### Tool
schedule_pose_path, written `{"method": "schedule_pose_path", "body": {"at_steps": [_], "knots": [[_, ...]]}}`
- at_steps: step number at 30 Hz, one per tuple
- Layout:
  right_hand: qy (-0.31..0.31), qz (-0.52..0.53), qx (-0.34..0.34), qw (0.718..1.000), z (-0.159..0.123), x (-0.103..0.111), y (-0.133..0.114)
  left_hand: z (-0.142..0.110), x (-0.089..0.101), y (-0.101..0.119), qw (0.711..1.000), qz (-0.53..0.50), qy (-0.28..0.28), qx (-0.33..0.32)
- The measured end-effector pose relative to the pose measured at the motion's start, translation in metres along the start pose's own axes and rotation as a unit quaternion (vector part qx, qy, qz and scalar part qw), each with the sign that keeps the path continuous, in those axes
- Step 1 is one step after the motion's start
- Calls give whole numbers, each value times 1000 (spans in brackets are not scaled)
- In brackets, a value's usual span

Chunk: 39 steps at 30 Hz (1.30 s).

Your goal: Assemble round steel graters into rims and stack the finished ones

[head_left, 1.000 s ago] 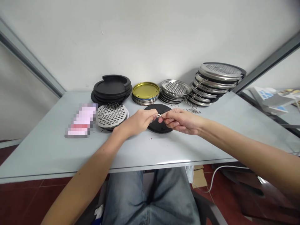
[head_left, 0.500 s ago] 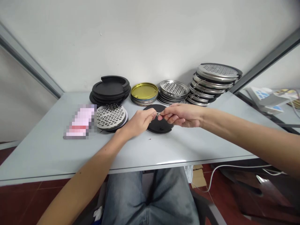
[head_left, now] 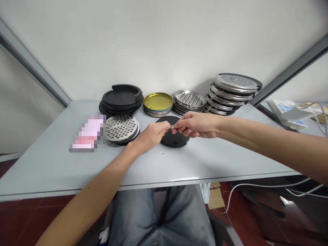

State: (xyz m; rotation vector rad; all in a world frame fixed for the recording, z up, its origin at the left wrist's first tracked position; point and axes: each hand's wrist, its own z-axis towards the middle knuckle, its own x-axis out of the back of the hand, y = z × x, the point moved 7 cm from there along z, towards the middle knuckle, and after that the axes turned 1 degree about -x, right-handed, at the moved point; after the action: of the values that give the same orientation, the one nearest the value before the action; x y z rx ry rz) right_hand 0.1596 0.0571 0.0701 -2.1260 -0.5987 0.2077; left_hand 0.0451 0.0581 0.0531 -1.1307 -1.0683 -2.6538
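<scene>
In the head view, the left hand (head_left: pixel 153 134) and the right hand (head_left: pixel 196 125) meet near the middle of the table (head_left: pixel 107 171), fingers curled, thumb and forefinger of each pinching a small metal piece (head_left: pixel 172 127) between them. Its exact shape is too small to tell. It sits above the black disc (head_left: pixel 174 136). On the near left lie a perforated metal disc (head_left: pixel 120 129) and a pixelated pink item (head_left: pixel 88 133). On the far side, left to right, stand black holders (head_left: pixel 121 97), yellow-topped discs (head_left: pixel 158 101), grater discs (head_left: pixel 190 99) and a taller stack (head_left: pixel 234 87). No brand or writing can be read.
</scene>
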Motion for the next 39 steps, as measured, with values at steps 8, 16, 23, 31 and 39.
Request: {"method": "schedule_pose_path", "body": {"at_steps": [8,16,23,31,39], "knots": [[-8,-4,-40,999,9,3,2,0,2,-7,1000,9,-1,15],[-22,-43,-59,997,9,-1,-3,-1,4,-7,999,27,-19,20],[-47,-35,-54,997,18,5,6,0,0,-5,998,23,-26,43],[-47,95,-75,992,20,4,20,2,2,-7,996,-13,-31,80],[-69,111,-63,989,19,4,21,3,3,-5,996,-24,-45,70]]}}
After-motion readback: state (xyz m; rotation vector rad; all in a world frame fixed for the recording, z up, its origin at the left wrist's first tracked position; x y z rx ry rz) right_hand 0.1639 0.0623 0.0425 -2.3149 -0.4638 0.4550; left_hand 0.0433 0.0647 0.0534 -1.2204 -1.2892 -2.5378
